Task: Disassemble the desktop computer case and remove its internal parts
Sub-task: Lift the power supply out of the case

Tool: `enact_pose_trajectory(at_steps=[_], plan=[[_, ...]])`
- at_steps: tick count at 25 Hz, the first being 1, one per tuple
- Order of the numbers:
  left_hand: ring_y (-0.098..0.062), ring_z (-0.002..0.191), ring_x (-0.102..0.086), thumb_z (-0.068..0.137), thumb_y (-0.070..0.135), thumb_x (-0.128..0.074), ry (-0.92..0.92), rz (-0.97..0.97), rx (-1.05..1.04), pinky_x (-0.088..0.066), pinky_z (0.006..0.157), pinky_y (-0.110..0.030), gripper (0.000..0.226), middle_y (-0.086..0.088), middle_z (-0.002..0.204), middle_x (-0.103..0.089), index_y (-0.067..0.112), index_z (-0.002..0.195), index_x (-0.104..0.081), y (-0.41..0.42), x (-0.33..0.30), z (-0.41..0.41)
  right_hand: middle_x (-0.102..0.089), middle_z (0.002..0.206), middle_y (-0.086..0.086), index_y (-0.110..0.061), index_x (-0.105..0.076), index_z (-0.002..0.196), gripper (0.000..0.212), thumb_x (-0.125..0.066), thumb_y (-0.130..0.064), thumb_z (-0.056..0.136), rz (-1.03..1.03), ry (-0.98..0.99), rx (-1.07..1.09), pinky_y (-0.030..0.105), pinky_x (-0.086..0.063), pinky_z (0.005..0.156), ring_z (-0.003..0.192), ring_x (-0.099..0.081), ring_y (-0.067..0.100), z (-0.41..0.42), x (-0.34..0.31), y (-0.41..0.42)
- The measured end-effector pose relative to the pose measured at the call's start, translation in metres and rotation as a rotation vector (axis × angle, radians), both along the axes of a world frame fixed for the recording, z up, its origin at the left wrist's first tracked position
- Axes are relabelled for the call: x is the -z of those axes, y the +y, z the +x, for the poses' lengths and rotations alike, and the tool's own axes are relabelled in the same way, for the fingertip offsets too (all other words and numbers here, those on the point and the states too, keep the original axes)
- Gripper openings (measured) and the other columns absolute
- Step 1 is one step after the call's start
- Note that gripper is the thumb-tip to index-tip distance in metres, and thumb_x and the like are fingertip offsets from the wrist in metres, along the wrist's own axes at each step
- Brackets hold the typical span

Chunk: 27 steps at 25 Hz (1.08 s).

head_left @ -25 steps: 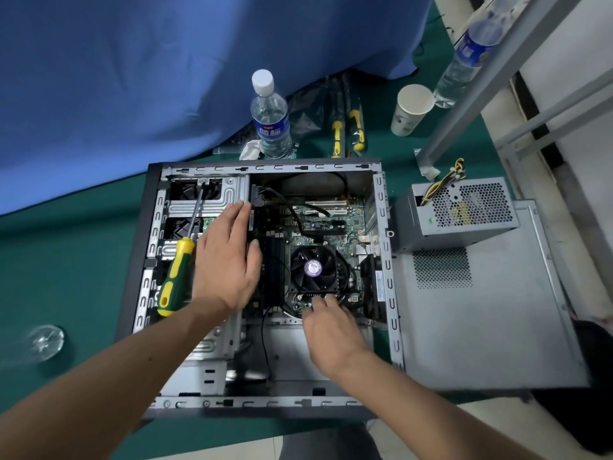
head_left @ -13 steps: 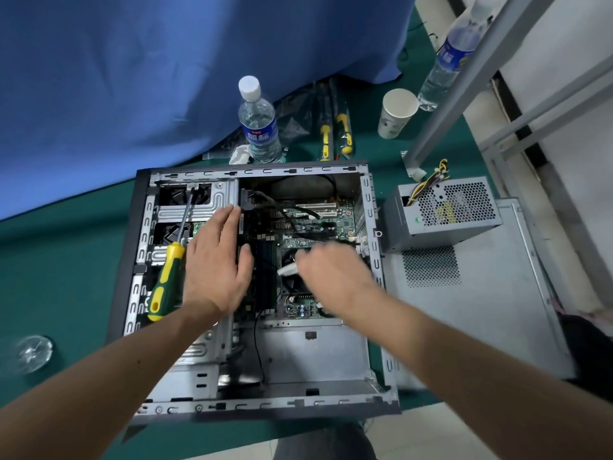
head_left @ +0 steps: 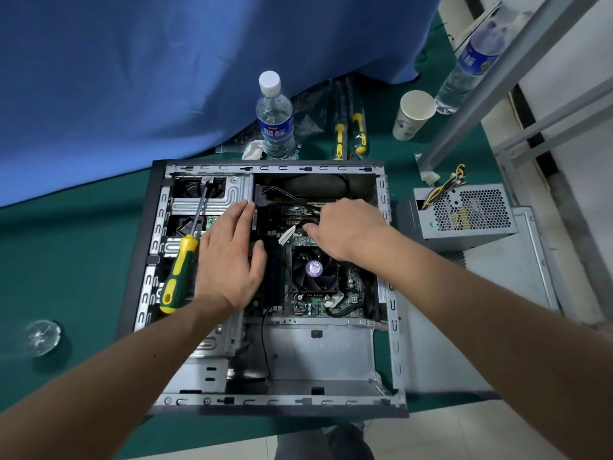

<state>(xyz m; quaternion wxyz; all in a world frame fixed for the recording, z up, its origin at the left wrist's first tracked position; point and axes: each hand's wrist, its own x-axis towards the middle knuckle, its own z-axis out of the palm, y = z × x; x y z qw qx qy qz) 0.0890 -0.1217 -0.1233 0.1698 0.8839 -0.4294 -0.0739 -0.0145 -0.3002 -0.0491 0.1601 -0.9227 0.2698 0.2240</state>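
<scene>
The computer case lies open on the bench. The right hand reaches into its far side, fingers curled around black cables directly beneath them; the fan sits just nearer. The left hand lies flat and released, bracing the drive cage, with a screwdriver just beside it.

A green tabletop fills most of the space, with a blue cloth draped behind it. Pale floor tiles show at its near edge, and a grey metal frame slants before a white wall to the right.
</scene>
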Motion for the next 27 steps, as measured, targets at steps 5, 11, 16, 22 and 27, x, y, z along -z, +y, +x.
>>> enact_pose_trajectory(at_steps=[5,11,16,22,27], plan=[[-0.020,0.141,-0.029,0.093,0.036,-0.039,-0.007,-0.008,0.006,-0.029,0.113,-0.044,0.062,-0.003,0.153,-0.033,0.015,0.151,-0.031,0.000,0.001,0.000,-0.058,0.043,0.002,-0.011,-0.052,0.068,0.040,-0.039,-0.038,0.095,0.336,0.073,0.317,0.022,-0.046,0.053,0.046,-0.060,0.015,-0.005,-0.005,0.021],[-0.020,0.140,-0.029,0.094,0.038,-0.038,-0.019,-0.024,0.001,-0.029,0.112,-0.044,0.062,-0.002,0.153,-0.033,0.017,0.151,-0.030,0.000,0.004,0.000,-0.073,0.089,0.018,-0.003,-0.054,0.113,0.029,-0.040,-0.020,0.094,0.902,0.008,0.887,0.025,-0.032,0.042,0.049,-0.047,0.019,-0.037,0.015,0.050],[-0.020,0.140,-0.029,0.093,0.038,-0.037,-0.021,-0.034,0.001,-0.029,0.112,-0.045,0.062,-0.002,0.152,-0.033,0.017,0.151,-0.031,0.001,0.004,0.001,-0.072,0.078,0.022,-0.002,-0.053,0.108,0.027,-0.037,-0.023,0.104,1.417,-0.038,1.134,0.016,-0.017,0.032,0.038,-0.026,0.006,-0.073,0.033,0.069],[-0.020,0.139,-0.029,0.093,0.038,-0.038,-0.017,-0.041,0.000,-0.029,0.113,-0.046,0.063,-0.003,0.152,-0.033,0.017,0.151,-0.031,0.001,0.004,0.001,-0.047,0.052,-0.002,-0.007,-0.063,0.082,0.032,-0.047,-0.028,0.100,1.838,-0.207,1.472,0.011,-0.015,0.026,0.031,-0.026,0.001,-0.080,0.047,0.093],[-0.021,0.139,-0.029,0.093,0.037,-0.037,-0.019,-0.044,0.008,-0.029,0.112,-0.046,0.062,-0.003,0.152,-0.033,0.016,0.151,-0.031,0.001,0.004,0.002,-0.062,0.056,0.006,-0.010,-0.062,0.087,0.030,-0.046,-0.031,0.100,1.397,-0.233,1.210,0.017,-0.022,0.031,0.036,-0.030,0.006,-0.079,0.041,0.091]])
